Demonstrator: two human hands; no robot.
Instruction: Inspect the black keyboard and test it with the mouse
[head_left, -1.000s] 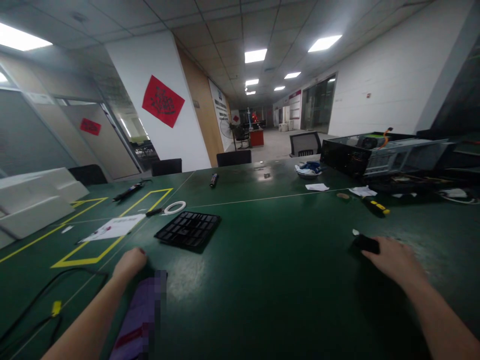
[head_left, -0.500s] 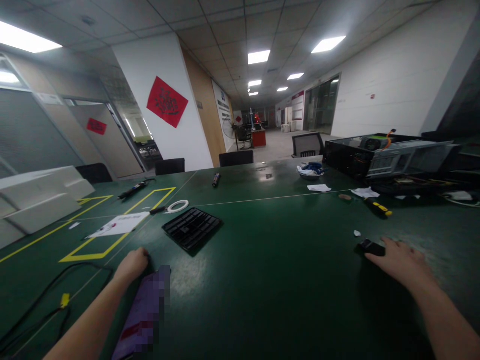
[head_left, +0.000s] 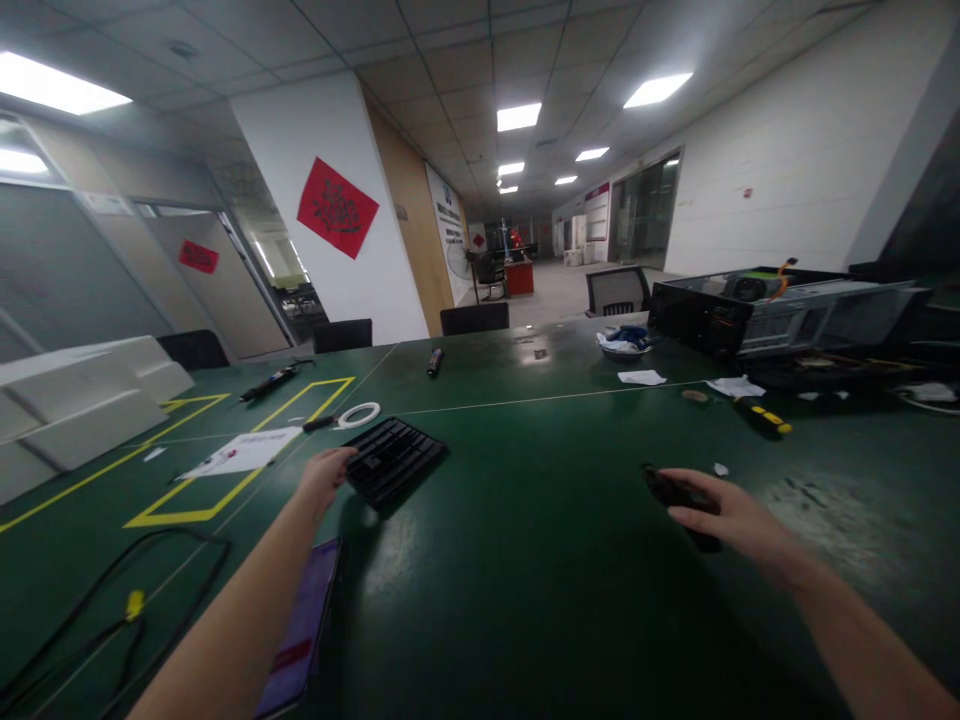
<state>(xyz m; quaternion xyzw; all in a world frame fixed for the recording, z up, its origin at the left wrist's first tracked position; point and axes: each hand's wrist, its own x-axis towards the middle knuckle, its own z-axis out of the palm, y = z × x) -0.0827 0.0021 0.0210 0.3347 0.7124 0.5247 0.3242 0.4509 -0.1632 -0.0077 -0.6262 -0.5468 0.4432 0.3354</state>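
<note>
Your right hand (head_left: 731,520) has its fingers curled around a small dark object (head_left: 671,490), too dark and blurred to name more closely, and holds it just above the green table (head_left: 555,560), toward the middle. Your left hand (head_left: 324,472) reaches forward with its fingertips at the near left edge of the black compartment tray (head_left: 394,458); whether they grip the edge or only touch it, you cannot tell from here. Judging by this, the pick-up looks done, the tray is just being reached, and nothing shows in the tray's pockets yet, so any loading is still ahead. By count: one tray, one dark object in hand, one phone (head_left: 300,635) lying flat under your left forearm. Farther out there is one white tape ring (head_left: 358,413), one printed sheet (head_left: 241,450) inside the yellow floor-tape rectangle, one yellow-and-black tool (head_left: 763,416), one open computer chassis (head_left: 780,312) at the far right, and one black cable with a yellow tag (head_left: 133,604) at your near left.
</note>
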